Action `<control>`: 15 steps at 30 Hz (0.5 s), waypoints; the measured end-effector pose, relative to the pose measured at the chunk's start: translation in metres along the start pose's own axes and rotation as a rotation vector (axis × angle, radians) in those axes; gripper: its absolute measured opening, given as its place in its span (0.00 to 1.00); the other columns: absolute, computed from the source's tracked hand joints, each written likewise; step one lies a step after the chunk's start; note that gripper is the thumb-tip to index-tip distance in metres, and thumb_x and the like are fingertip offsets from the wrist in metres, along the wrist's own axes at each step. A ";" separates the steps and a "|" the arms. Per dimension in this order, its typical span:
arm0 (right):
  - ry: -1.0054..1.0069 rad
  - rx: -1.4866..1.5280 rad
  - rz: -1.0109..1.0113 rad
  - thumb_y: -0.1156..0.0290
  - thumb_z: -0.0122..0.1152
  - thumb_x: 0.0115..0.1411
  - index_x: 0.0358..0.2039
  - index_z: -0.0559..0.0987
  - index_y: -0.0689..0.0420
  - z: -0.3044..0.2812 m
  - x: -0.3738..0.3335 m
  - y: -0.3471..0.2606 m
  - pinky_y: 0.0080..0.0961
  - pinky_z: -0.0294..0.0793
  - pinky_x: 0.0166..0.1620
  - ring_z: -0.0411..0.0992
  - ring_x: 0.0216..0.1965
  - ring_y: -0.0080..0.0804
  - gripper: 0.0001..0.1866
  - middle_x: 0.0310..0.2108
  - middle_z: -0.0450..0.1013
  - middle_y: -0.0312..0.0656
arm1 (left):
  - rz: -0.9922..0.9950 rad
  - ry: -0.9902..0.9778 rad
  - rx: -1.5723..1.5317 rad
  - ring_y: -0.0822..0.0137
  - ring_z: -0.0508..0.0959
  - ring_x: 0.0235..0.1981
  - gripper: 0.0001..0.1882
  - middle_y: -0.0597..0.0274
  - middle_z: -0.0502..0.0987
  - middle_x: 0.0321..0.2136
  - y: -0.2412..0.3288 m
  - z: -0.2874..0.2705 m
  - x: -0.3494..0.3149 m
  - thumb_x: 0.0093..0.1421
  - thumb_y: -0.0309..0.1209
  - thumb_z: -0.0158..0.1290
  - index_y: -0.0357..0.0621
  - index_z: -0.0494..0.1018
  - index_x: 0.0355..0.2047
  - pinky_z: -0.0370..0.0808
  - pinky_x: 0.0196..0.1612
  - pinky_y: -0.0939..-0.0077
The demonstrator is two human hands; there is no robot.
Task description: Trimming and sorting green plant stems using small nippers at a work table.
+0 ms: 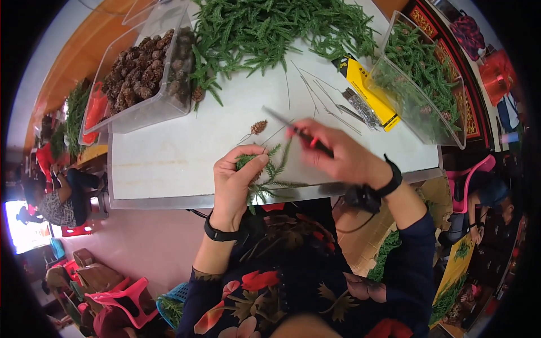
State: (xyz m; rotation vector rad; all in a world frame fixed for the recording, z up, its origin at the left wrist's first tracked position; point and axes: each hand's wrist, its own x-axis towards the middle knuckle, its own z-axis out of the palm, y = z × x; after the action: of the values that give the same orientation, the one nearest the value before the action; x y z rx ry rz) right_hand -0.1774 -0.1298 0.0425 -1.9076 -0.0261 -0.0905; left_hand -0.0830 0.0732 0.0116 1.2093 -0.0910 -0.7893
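Observation:
Near the table's front edge, my left hand (239, 174) is closed in a pinch around a green artificial pine sprig (276, 169). Part of a brown cone seems to show under its thumb. My right hand (344, 152) grips a hand tool with red-and-black handles (313, 142); its grey tip is blurred and points up and left, so its exact kind is unclear. A thin wire (276, 133) runs between the two hands. Just beyond my left fingers, a small pine cone (258, 127) with wire at its base lies on the white tabletop (158, 163).
A clear bin of pine cones (135, 73) stands at left, a clear bin of green sprigs (422, 67) at right. A heap of sprigs (276, 34) covers the back. Loose wires (310, 90) lie beside a yellow packet (375, 96). Other people (59, 194) sit nearby.

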 end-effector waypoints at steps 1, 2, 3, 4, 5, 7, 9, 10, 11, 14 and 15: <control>0.000 0.001 0.002 0.71 0.59 0.59 0.41 0.70 0.58 0.006 -0.006 -0.005 0.24 0.66 0.33 0.65 0.25 0.30 0.12 0.24 0.66 0.41 | 0.044 0.012 0.034 0.81 0.73 0.28 0.06 0.66 0.79 0.31 0.001 0.000 -0.001 0.55 0.18 0.57 0.36 0.77 0.35 0.69 0.34 0.89; -0.013 -0.014 0.020 0.71 0.60 0.58 0.41 0.70 0.59 0.012 -0.011 -0.010 0.25 0.67 0.33 0.65 0.25 0.31 0.12 0.24 0.67 0.42 | 0.088 0.024 0.068 0.82 0.73 0.28 0.06 0.67 0.78 0.31 0.002 -0.001 -0.002 0.55 0.18 0.57 0.36 0.77 0.35 0.69 0.34 0.89; -0.027 -0.029 0.037 0.71 0.60 0.58 0.41 0.70 0.60 0.017 -0.015 -0.013 0.26 0.67 0.33 0.66 0.25 0.32 0.13 0.24 0.67 0.43 | 0.132 0.037 0.103 0.82 0.72 0.29 0.06 0.67 0.78 0.31 0.003 -0.001 -0.003 0.56 0.18 0.57 0.36 0.77 0.35 0.69 0.34 0.89; -0.040 -0.046 0.053 0.71 0.61 0.58 0.40 0.71 0.61 0.018 -0.017 -0.014 0.26 0.67 0.33 0.66 0.25 0.33 0.13 0.24 0.68 0.44 | 0.132 0.038 0.103 0.82 0.72 0.29 0.06 0.67 0.78 0.31 0.004 -0.001 -0.004 0.56 0.18 0.57 0.36 0.77 0.35 0.69 0.34 0.89; -0.042 -0.045 0.053 0.71 0.61 0.58 0.40 0.71 0.61 0.018 -0.017 -0.013 0.26 0.67 0.33 0.66 0.25 0.33 0.13 0.24 0.68 0.44 | 0.136 0.041 0.099 0.82 0.72 0.28 0.06 0.68 0.78 0.30 0.005 0.000 -0.004 0.56 0.18 0.57 0.36 0.77 0.35 0.69 0.34 0.89; -0.048 -0.200 0.152 0.67 0.62 0.57 0.39 0.72 0.61 0.017 -0.020 -0.008 0.32 0.70 0.34 0.70 0.27 0.41 0.14 0.27 0.70 0.47 | 0.143 0.048 0.092 0.83 0.71 0.28 0.06 0.69 0.77 0.30 0.007 0.002 -0.005 0.56 0.18 0.57 0.36 0.77 0.35 0.68 0.34 0.89; -0.050 -0.275 0.202 0.65 0.62 0.57 0.39 0.73 0.62 0.017 -0.021 -0.005 0.35 0.71 0.35 0.72 0.29 0.46 0.15 0.29 0.72 0.49 | 0.145 0.037 0.110 0.83 0.71 0.28 0.06 0.69 0.77 0.29 0.009 0.002 -0.006 0.56 0.19 0.57 0.37 0.77 0.35 0.68 0.34 0.89; -0.050 -0.283 0.167 0.66 0.63 0.56 0.38 0.73 0.62 0.018 -0.021 -0.003 0.33 0.71 0.34 0.71 0.28 0.43 0.14 0.29 0.71 0.48 | 0.147 0.027 0.126 0.83 0.71 0.28 0.05 0.69 0.77 0.29 0.010 0.003 -0.008 0.56 0.19 0.57 0.37 0.77 0.34 0.68 0.33 0.89; -0.050 -0.290 0.133 0.67 0.63 0.56 0.38 0.73 0.62 0.018 -0.020 -0.002 0.31 0.70 0.33 0.69 0.27 0.40 0.14 0.28 0.71 0.47 | 0.149 0.015 0.142 0.83 0.71 0.28 0.05 0.70 0.76 0.28 0.010 0.003 -0.009 0.56 0.19 0.57 0.37 0.77 0.34 0.68 0.33 0.89; -0.045 -0.322 0.085 0.67 0.64 0.55 0.37 0.74 0.62 0.016 -0.020 -0.003 0.29 0.69 0.32 0.69 0.26 0.37 0.14 0.27 0.71 0.46 | 0.098 -0.006 0.106 0.83 0.71 0.27 0.05 0.70 0.76 0.27 0.011 -0.001 -0.011 0.56 0.20 0.57 0.37 0.76 0.34 0.67 0.33 0.89; -0.042 -0.348 0.068 0.67 0.64 0.55 0.37 0.74 0.62 0.014 -0.019 -0.004 0.29 0.69 0.31 0.69 0.26 0.37 0.14 0.27 0.70 0.46 | 0.075 -0.016 0.087 0.83 0.71 0.27 0.05 0.71 0.75 0.27 0.011 -0.002 -0.011 0.56 0.20 0.57 0.37 0.76 0.34 0.67 0.32 0.89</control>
State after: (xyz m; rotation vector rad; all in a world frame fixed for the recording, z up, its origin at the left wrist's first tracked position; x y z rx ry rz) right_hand -0.1957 -0.1144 0.0399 -2.2556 0.0277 -0.0088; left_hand -0.0846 0.0823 0.0244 1.2750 -0.1842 -0.7354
